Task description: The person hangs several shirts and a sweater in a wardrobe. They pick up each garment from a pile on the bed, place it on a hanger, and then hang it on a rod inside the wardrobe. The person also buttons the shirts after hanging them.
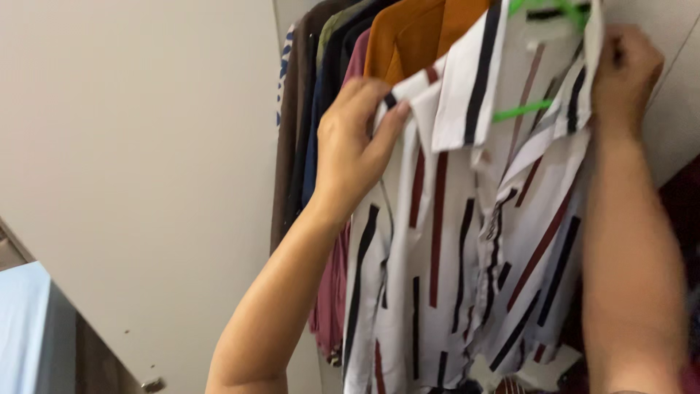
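Note:
A white shirt (467,241) with dark red and black stripes hangs on a green hanger (521,109) in front of me. My left hand (354,142) pinches the shirt's left shoulder near the collar. My right hand (627,69) grips the shirt's right shoulder and collar edge up high. Both forearms reach upward on either side of the shirt.
Behind the striped shirt hang several garments: an orange one (408,36), a pink one (332,292), dark blue (321,95) and brown ones (292,131). A pale wardrobe door (138,168) stands open at the left. A light blue surface (22,321) shows at the lower left.

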